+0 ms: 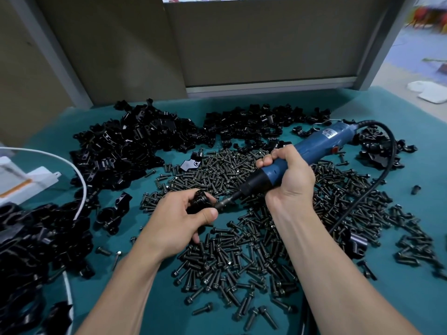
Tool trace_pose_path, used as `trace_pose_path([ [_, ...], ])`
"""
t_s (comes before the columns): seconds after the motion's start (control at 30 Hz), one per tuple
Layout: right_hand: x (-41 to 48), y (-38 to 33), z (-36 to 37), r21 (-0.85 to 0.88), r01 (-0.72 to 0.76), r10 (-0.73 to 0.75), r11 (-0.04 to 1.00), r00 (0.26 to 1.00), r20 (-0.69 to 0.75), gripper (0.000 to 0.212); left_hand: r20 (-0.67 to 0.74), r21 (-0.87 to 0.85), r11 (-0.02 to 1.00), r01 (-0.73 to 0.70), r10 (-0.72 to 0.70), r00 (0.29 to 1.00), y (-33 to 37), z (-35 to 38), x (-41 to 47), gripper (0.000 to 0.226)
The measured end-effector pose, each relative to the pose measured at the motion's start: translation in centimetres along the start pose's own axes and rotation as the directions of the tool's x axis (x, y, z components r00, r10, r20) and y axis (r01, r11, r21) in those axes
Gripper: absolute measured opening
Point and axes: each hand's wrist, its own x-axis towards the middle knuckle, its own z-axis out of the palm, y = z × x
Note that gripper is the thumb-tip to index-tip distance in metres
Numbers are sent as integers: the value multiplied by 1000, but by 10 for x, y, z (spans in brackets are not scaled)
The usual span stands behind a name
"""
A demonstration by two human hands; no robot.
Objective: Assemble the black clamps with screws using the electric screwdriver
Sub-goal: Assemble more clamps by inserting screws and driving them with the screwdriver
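My left hand (pixel 180 220) grips a black clamp (pixel 199 201) between thumb and fingers, just above the teal table. My right hand (pixel 287 175) is wrapped round the blue electric screwdriver (pixel 314 146), which slants down to the left. Its metal bit (pixel 223 203) meets the clamp at my left thumb. A wide spread of dark screws (pixel 242 252) lies under and around both hands. Loose black clamps are heaped at the back left (pixel 135 143) and along the back (pixel 249 124).
The screwdriver's black cord (pixel 377 187) loops across the screws on the right. Another clamp pile (pixel 36 240) fills the near left, beside a white box (pixel 24 180) and white cable (pixel 82 189). A grey partition (pixel 242 44) closes off the table's far edge.
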Motion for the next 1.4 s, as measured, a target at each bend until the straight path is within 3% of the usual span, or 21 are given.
trace_pose_path([
  [0.13,0,0,0,-8,-15,15,1000,1000,-1,34,-47,103,994,-27,32,998,0,2,0,6],
  [0.37,-3,4,4,-27,-3,3,1000,1000,6,35,-74,120,992,-39,48,996,1,1,-1,6],
  [1.1,0,5,1,5,-38,38,999,998,57,33,-55,-143,989,-23,15,998,-6,0,0,14],
  [1.4,-3,2,3,15,-53,50,998,988,146,27,19,-306,950,63,-60,998,-3,0,-1,12],
])
